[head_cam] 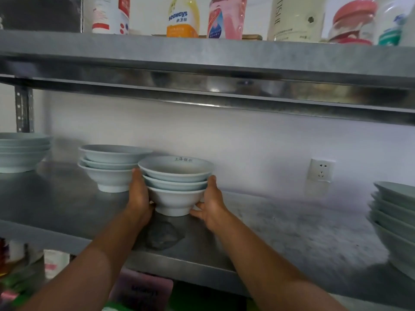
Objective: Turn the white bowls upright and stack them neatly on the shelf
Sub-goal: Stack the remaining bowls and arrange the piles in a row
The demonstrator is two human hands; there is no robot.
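Observation:
A stack of three white bowls (175, 187) stands upright on the steel shelf (280, 225), near its middle. My left hand (140, 196) presses against the stack's left side and my right hand (211, 203) against its right side, thumb by the foot of the bottom bowl. Both hands hold the stack between them. Just behind and to the left stands a second upright stack of three white bowls (110, 167), close to the held stack.
Larger pale bowls are stacked at the far left (22, 151) and far right (395, 218) of the shelf. A wall socket (321, 170) sits on the back wall. The upper shelf (202, 55) carries several bottles. Packets lie below the shelf's front edge.

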